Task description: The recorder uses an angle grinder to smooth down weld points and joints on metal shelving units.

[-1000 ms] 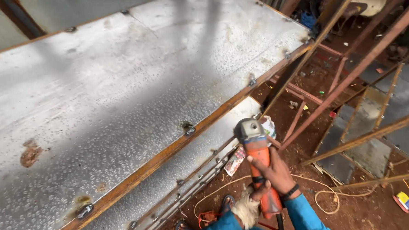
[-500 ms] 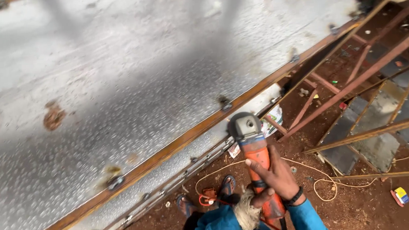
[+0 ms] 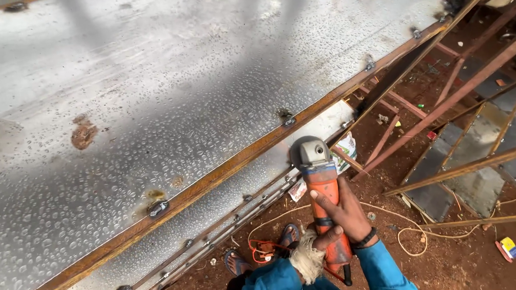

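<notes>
An orange angle grinder (image 3: 320,186) with a grey head points up toward a rusty steel frame bar (image 3: 224,167) that crosses a wet patterned metal sheet (image 3: 168,91). My right hand (image 3: 345,211) wraps the grinder's body from the right. My left hand (image 3: 309,256), bound in a pale cloth, grips the tool's rear end. The grinder's head sits just below the bar, near a welded tab (image 3: 289,120); whether it touches the metal I cannot tell. Both sleeves are blue.
Rusty angle-iron frames (image 3: 458,90) lean at the right over red earth. A pale cord (image 3: 401,226) and an orange cable (image 3: 262,249) lie on the ground by my sandalled feet (image 3: 262,249). A small yellow and blue box (image 3: 509,246) lies far right.
The view has shifted left along the sheet and bar. The grinder stays held in both hands, its head a little further below the bar.
</notes>
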